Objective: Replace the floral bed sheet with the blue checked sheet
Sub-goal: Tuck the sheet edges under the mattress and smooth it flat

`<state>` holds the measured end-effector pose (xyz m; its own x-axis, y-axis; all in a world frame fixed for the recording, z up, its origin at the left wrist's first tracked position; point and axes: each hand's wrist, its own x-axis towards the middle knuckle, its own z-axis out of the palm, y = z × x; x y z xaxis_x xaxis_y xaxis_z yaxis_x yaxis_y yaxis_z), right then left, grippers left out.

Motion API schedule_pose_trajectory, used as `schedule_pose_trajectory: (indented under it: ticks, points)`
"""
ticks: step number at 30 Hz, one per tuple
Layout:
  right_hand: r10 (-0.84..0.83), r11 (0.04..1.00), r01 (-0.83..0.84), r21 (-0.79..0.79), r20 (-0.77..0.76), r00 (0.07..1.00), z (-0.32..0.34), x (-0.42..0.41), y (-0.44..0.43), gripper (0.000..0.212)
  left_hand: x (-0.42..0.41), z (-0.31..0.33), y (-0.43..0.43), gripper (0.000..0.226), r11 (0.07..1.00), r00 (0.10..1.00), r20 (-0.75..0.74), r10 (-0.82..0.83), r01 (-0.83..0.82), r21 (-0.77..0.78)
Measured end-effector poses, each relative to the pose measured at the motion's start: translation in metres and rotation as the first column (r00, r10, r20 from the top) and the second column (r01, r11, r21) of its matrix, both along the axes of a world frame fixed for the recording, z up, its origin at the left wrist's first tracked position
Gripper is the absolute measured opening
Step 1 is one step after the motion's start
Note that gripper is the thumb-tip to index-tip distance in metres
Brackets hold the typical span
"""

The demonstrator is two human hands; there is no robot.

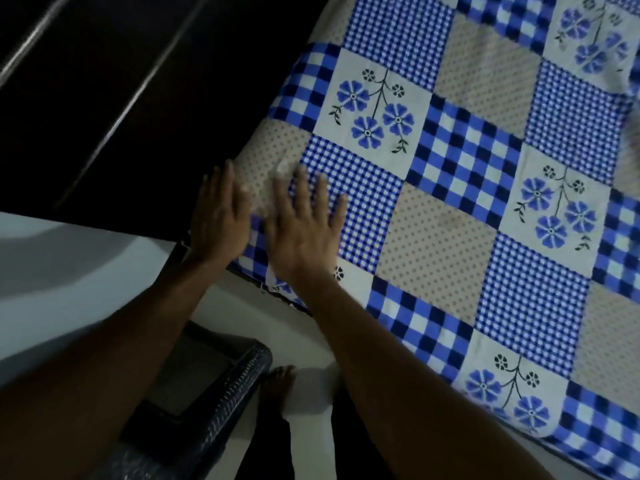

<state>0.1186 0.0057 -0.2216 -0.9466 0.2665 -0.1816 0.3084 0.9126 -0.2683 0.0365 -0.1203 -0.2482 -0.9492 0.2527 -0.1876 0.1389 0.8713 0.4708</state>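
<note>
In a dim room a dark headboard [114,98] borders the bed, where the blue checked sheet [485,209] lies spread, and the left hand [219,216] and right hand [304,230] press flat, fingers straight, on its corner, gripping nothing.

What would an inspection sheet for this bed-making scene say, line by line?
Surface: covered edge to edge in view by the blue checked sheet, which lies flat.
Job's things: the blue checked sheet has checked, dotted and flower squares, and its corner drapes over the edge below the hands. No other sheet seen.
Clutter: a dark woven stool stands on the floor beside the person's bare foot.
Grippers: the left hand and right hand press flat on the sheet near its corner, fingers straight.
Cables: nothing seen.
Surroundings: a dark wooden panel runs along the far side. The light is dim.
</note>
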Motion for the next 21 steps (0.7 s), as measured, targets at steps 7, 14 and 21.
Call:
schedule_pose_trajectory:
  ticks: [7, 14, 21]
  points:
    - [0.192, 0.849, -0.281, -0.446, -0.236, 0.953, 0.025, -0.003, 0.010, 0.064, 0.007, 0.022, -0.007, 0.052, 0.983, 0.995, -0.034, 0.094, -0.088, 0.159]
    - [-0.414, 0.909, 0.398, -0.125, -0.159, 0.896, 0.020, 0.000, 0.247, 0.055, -0.041, 0.042, 0.164, 0.057, 0.934, 0.905, -0.254, -0.343, 0.356, 0.008]
    - [-0.417, 0.908, 0.415, 0.055, 0.030, 0.908, 0.004, -0.103, 0.263, 0.065, -0.120, 0.019, 0.228, 0.068, 0.885, 0.861, -0.232, -0.452, 0.401, -0.237]
